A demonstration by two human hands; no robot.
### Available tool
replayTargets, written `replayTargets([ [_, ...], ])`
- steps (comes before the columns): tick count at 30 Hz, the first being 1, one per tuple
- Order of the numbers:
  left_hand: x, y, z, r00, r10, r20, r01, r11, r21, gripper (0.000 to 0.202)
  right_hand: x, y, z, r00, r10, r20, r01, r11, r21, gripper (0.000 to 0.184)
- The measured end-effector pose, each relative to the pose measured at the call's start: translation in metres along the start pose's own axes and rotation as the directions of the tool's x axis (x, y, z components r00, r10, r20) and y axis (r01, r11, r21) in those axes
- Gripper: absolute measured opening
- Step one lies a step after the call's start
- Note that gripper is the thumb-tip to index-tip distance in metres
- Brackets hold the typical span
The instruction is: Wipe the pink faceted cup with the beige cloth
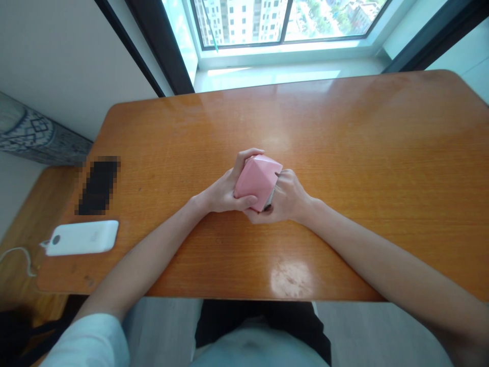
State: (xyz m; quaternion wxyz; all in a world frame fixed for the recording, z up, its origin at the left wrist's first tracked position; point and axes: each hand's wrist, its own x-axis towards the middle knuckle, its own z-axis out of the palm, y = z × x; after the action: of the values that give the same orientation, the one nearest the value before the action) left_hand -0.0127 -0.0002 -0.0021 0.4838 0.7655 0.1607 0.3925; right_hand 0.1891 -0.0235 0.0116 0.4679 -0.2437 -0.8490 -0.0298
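Both my hands hold a pink faceted object (257, 181), a polyhedron with flat, angular faces and a smooth surface. My left hand (225, 192) wraps its left side, with the thumb across the lower face and a finger over the top. My right hand (284, 198) grips its right side, with the fingers curled against it. A thin pale strip (269, 199) shows at its lower right edge, but I cannot tell what it is. The object's underside is hidden by my hands.
Both forearms rest over an orange wooden table (336, 137). To the left lie a white power bank (82, 237) with a thin cable and a pixelated black object (98, 186). A window (282, 25) stands beyond the far edge.
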Motion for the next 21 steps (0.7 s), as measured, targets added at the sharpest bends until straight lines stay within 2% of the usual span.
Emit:
replayTargets([
  [7, 0.000, 0.002, 0.000, 0.999, -0.048, 0.010, 0.048, 0.999, -0.016, 0.105, -0.002, -0.001, 0.005, 0.998, -0.005, -0.070, 0.008, 0.999, 0.033, 0.033],
  [12, 0.002, 0.001, 0.000, 1.000, 0.012, 0.013, -0.012, 1.000, -0.014, 0.112, 0.002, 0.000, 0.008, 0.994, -0.039, -0.102, 0.046, 0.997, 0.065, 0.041],
  [14, 0.002, -0.001, 0.000, 0.999, 0.048, 0.006, -0.048, 0.999, 0.013, 0.115, 0.001, 0.001, 0.007, 0.994, -0.012, -0.105, 0.025, 0.993, 0.118, 0.042],
  [16, 0.002, -0.004, -0.002, 0.997, 0.078, 0.012, -0.078, 0.995, 0.055, 0.121, -0.002, 0.001, 0.005, 0.993, 0.083, -0.083, -0.061, 0.968, 0.241, 0.043],
  [18, 0.001, -0.006, -0.004, 0.995, 0.098, 0.032, -0.101, 0.990, 0.097, 0.130, -0.006, 0.000, 0.002, 0.960, 0.281, 0.019, -0.263, 0.870, 0.418, 0.041],
  [19, 0.001, -0.007, -0.005, 0.994, 0.103, 0.041, -0.108, 0.987, 0.122, 0.134, -0.008, -0.001, 0.000, 0.908, 0.407, 0.097, -0.397, 0.765, 0.507, 0.039],
  [21, 0.000, -0.007, -0.005, 0.993, 0.105, 0.045, -0.111, 0.977, 0.183, 0.140, -0.008, -0.003, 0.000, 0.737, 0.623, 0.260, -0.611, 0.452, 0.650, 0.039],
])
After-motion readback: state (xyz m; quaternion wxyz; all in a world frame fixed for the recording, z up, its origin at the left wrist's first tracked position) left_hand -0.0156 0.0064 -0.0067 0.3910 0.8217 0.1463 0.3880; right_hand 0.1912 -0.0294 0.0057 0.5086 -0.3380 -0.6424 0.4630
